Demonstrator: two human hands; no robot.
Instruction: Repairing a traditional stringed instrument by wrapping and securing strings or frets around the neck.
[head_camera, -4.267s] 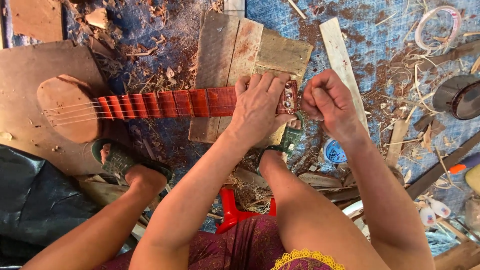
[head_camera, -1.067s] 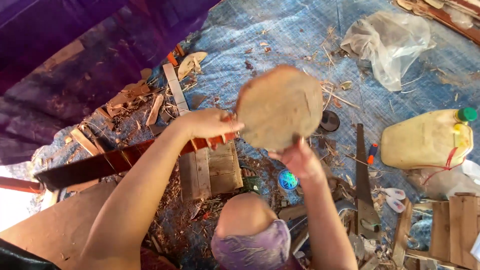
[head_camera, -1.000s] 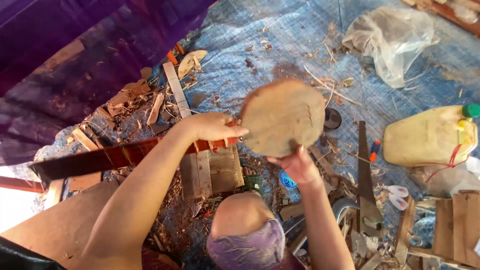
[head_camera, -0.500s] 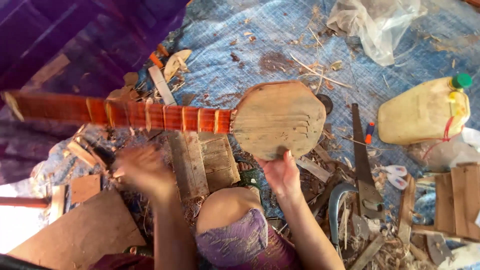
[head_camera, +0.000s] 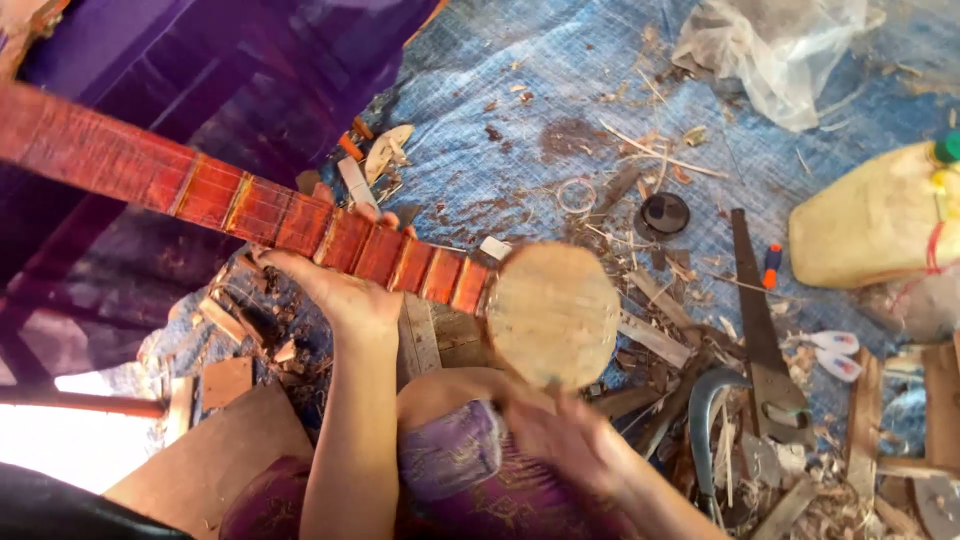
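Left hand (head_camera: 345, 290): gripped the red fretted neck (head_camera: 250, 205) from beneath.
Right hand (head_camera: 565, 440): blurred under the round wooden body (head_camera: 552, 315); grip unclear.

Left hand (head_camera: 345, 290) grips red instrument neck (head_camera: 250, 205) from below; right hand (head_camera: 560, 440), blurred, under round body (head_camera: 552, 315); saw (head_camera: 757, 330) at three o'clock.

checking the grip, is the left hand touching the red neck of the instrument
Touching. The head view shows the left hand under the instrument's red fretted neck, its fingertips curling over the neck's far edge with no gap.
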